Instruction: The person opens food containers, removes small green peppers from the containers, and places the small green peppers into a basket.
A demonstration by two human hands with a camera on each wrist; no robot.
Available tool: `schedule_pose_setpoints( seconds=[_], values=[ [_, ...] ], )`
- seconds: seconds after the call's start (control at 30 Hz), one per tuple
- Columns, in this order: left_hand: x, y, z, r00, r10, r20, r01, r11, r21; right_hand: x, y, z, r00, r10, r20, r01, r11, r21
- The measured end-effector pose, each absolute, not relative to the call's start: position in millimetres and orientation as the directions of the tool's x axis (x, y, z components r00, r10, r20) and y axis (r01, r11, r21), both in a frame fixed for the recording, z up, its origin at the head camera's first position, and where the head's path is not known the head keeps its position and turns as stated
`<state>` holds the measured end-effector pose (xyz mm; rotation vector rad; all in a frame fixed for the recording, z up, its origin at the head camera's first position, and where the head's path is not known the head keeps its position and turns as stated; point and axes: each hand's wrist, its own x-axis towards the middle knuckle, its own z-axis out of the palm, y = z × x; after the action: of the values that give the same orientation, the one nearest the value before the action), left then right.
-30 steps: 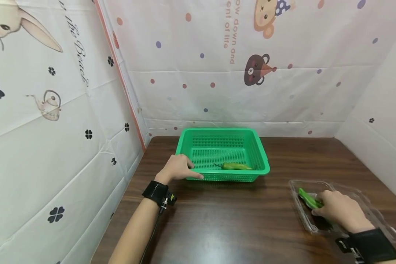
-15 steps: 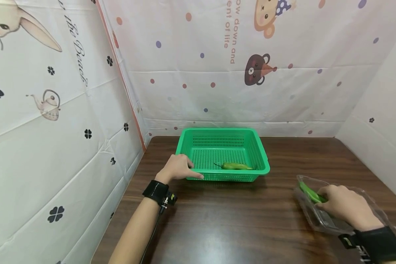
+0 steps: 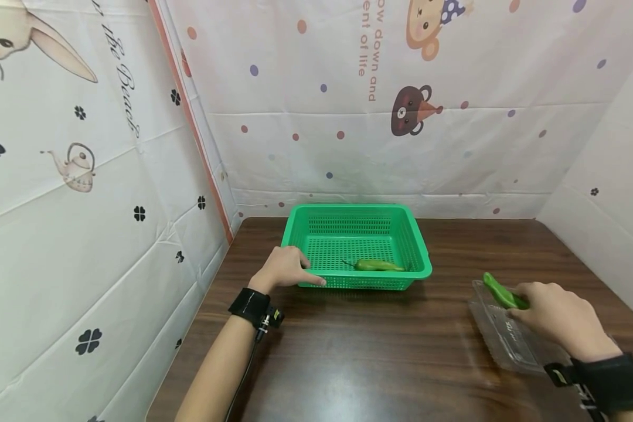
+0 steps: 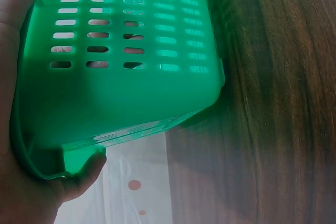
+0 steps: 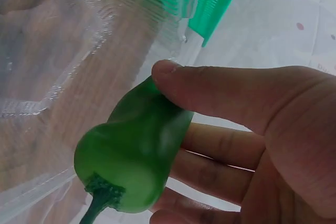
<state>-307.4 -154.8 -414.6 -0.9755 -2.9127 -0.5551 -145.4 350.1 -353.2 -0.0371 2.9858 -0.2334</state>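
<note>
My right hand [image 3: 559,316] pinches a green chili pepper [image 3: 503,294] between thumb and fingers, above a clear plastic clamshell box [image 3: 498,343] at the right of the table. Up close in the right wrist view, the pepper's stem end points down, and the thumb [image 5: 210,90] lies across its body. At the front left corner of a green perforated basket [image 3: 348,224], my left hand [image 3: 282,269] grips the rim. Inside that basket lies another green pepper [image 3: 377,265], long with a thin stem. The left wrist view shows the basket's slotted wall [image 4: 115,93] from outside.
The basket stands at the back of a dark wood table [image 3: 374,351], near a printed white sheet [image 3: 295,164] hung as a backdrop. More sheeting rises along the left and right sides. A cable [image 3: 242,375] runs along the left forearm.
The right hand has raised the pepper from inside the clear box to above it. The box has shifted slightly. The left hand and the basket have stayed put.
</note>
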Motion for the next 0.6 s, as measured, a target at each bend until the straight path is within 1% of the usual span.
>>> schedule_pose_setpoints(
  seconds=[0.3,0.6],
  values=[
    [-308,-154,-414,-0.807,0.578,0.124,0.584,0.748,0.316,-153,339,-343,-0.997,-0.062,-0.056,-0.052,0.986,-0.156],
    [-309,-154,-416,-0.809,0.576,0.116,0.579,0.749,0.323,-166,314,-336,-0.993,-0.117,0.034,-0.12,0.983,-0.138]
  ],
)
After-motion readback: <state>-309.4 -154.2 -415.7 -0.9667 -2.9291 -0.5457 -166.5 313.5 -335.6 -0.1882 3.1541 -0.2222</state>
